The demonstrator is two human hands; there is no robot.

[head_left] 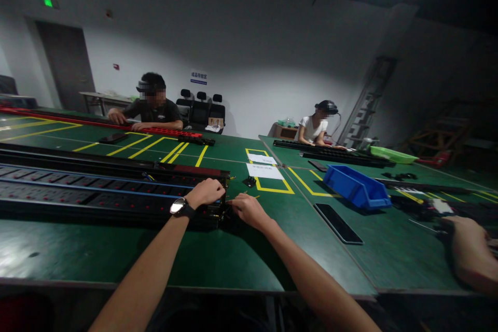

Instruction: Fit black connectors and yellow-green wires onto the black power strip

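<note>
At the end of the long black power strip (116, 192), it is gripped by the closed left hand (206, 192); small parts, too small to identify, are pinched by the right hand (249, 210); work appears unfinished.

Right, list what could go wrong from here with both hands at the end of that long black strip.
1. Both the left hand and right hand crowd the end of the long black strip; fingers could get pinched or block the view.
2. A small black part lies loose nearby and might be knocked away.
3. The wristwatch could scrape the strip.
</note>
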